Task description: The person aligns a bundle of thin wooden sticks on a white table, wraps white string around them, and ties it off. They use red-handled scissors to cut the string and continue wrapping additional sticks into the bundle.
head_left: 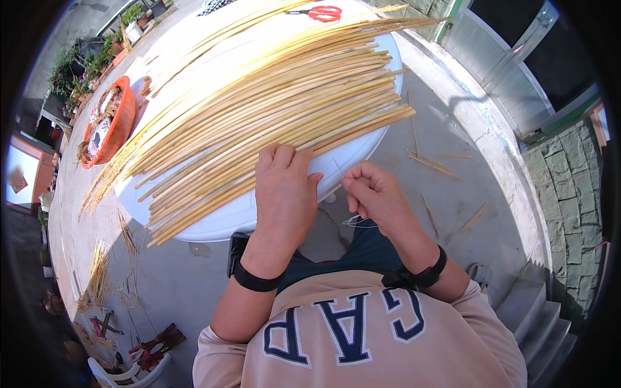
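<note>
A row of long yellow straw stalks [259, 139] lies side by side across a round white table [213, 227], with feathery seed heads on some of their ends. Over the near edge of this row, my left hand [284, 187] bends its fingers around the nearest stalks, its thumb out to the right. Just right of it, past the table's edge, my right hand [378, 197] is closed in a pinch. From its fingertips a thin needle [337, 166] points up and left. White thread [359, 222] hangs in loops below that hand.
Red-handled scissors [325, 13] lie at the table's far side. An orange basket [119, 123] with bundled things stands left. Loose straw [435, 165] litters the floor on both sides. Lower left are a white chair [132, 375] and a straw bundle [100, 275]; steps [537, 323] rise lower right.
</note>
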The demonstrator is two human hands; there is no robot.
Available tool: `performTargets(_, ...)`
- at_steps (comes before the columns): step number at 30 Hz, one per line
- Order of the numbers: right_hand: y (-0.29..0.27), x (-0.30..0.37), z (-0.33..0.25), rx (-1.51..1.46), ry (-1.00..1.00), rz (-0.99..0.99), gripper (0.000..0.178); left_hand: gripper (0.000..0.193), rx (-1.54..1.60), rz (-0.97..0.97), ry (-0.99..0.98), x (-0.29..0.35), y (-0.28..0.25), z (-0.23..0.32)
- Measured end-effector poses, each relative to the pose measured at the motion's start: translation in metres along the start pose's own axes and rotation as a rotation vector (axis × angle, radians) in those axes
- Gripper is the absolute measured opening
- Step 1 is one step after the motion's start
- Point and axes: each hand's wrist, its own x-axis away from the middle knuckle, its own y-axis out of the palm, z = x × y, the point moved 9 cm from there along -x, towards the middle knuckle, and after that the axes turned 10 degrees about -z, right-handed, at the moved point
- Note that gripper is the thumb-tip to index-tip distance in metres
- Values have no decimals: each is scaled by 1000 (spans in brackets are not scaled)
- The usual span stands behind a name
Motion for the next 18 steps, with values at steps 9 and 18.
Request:
performTargets(9,-2,-9,2,-21,-12,-46,12,27,-60,-73,-48,1,0,-1)
performTargets(18,2,-15,7,-76,-27,-53,9,28,-64,-81,-48,-3,-2,2)
